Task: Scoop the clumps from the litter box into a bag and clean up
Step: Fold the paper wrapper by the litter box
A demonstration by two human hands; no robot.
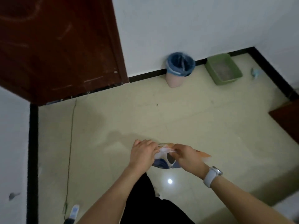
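our left hand [142, 153] and right hand [186, 156] pinch a bag [163, 160], fingers curled on its top, above the floor [194, 126]; the litter box [224, 69] sits far off beside a bin [179, 68].

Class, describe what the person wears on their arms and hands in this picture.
Both forearms are bare, with no sleeves showing and no gloves. The left hand wears nothing visible. Behind the right hand, the wrist carries a smartwatch on a pale band with a rounded, silvery case.
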